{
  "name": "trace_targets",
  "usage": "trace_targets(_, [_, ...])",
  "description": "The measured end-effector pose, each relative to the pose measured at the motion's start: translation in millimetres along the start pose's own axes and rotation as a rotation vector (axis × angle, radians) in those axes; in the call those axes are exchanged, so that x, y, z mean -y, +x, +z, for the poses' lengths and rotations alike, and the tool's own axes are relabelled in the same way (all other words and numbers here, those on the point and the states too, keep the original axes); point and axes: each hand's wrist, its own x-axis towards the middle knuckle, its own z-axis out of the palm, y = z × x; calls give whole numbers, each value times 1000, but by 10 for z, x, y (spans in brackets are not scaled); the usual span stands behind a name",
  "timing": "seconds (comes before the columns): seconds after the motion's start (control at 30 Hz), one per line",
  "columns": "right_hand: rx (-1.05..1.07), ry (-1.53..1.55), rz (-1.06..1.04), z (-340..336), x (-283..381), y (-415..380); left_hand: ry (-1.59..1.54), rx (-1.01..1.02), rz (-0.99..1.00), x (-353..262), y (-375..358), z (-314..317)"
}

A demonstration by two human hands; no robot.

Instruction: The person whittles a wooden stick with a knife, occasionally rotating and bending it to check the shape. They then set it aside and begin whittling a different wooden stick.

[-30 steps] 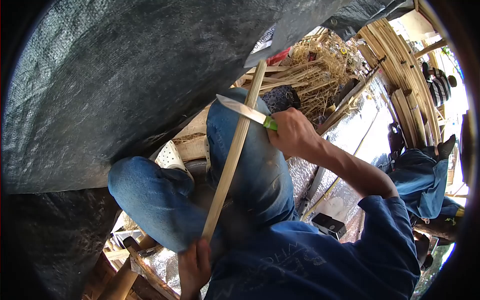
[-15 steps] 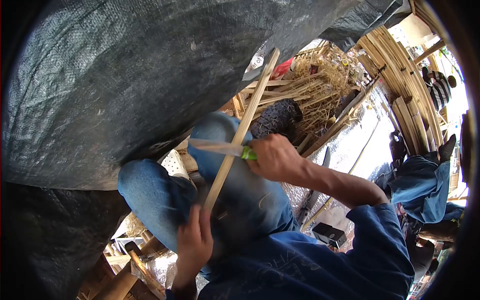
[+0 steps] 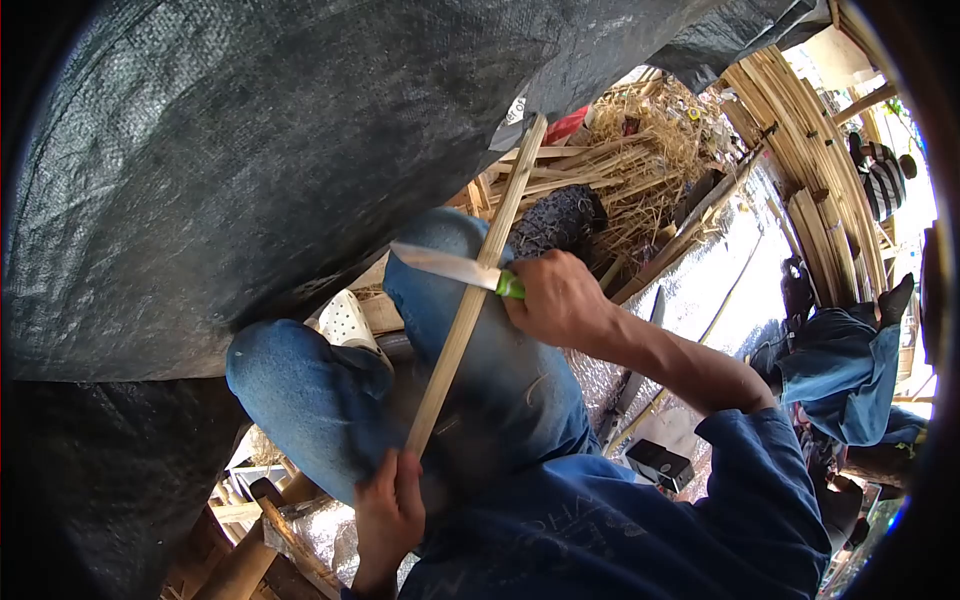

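Observation:
A long, pale bamboo strip [image 3: 462, 325] slants across my lap, over the jeans [image 3: 440, 245]. Its lower end is gripped by my left hand [image 3: 390, 505], fingers closed around it. My right hand [image 3: 562, 302] is wrapped round the green handle of a knife [image 3: 440, 263]. The blade points left and lies across the strip, a little above its middle. Most of the handle is hidden inside my fist. The strip's far end reaches up to the edge of a dark tarp [image 3: 250, 180].
Split strips and shavings [image 3: 640, 150] lie ahead beside a dark rolled bundle [image 3: 560, 220]. A long dark blade [image 3: 630, 390] and a small black box [image 3: 660, 465] rest on the silvery sheet [image 3: 690, 300] at right. Another person's jeans-clad leg [image 3: 840, 370] is farther right.
The bamboo strip has shifted slightly down toward me with my left hand. My right hand and the knife have moved a little right, and the blade is less blurred.

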Motion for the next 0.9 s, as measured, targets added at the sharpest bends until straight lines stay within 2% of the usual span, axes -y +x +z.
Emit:
trace_targets(0.1, [-1,54,128,-44,-125,-1,-2,36,-99,243,-476,-74])
trace_targets(0.17, [-3,-36,158,-60,-212,-5,371,59,245,416,-733,-148])
trace_targets(0.2, [-22,-39,121,-101,-215,-41,367,65,245,368,-801,-164])
trace_targets(0.27, [-109,-116,23,-75,-371,-97,-32,137,-251,191,-965,-192])
trace_targets(0.37, [-103,23,133,-162,-551,-215,-86,160,-165,405,-1292,-312])
trace_targets(0.4, [-82,-26,132,-202,-571,-248,-143,129,-85,349,-1287,-301])
trace_targets(0.43, [-80,-34,130,-207,-569,-294,-151,129,-83,342,-1256,-264])
trace_targets(0.5, [-161,-18,230,-201,-579,-387,-72,155,-223,345,-1095,-159])
trace_targets(0.57, [-140,43,437,-168,-501,-426,-205,221,-199,317,-839,-184])
trace_targets(0.63, [-217,103,451,-62,-475,-465,-104,143,-104,489,-676,-70])
trace_targets(0.67, [-289,115,420,2,-466,-468,-159,180,-230,544,-611,-56])
trace_targets(0.77, [-458,147,343,122,-317,-448,-294,175,-158,475,-332,-26])
trace_targets(0.83, [-434,275,375,143,-209,-407,-315,244,-192,473,-250,-74])
trace_targets(0.9, [-441,319,322,201,-156,-371,-456,304,-397,434,-245,-128])
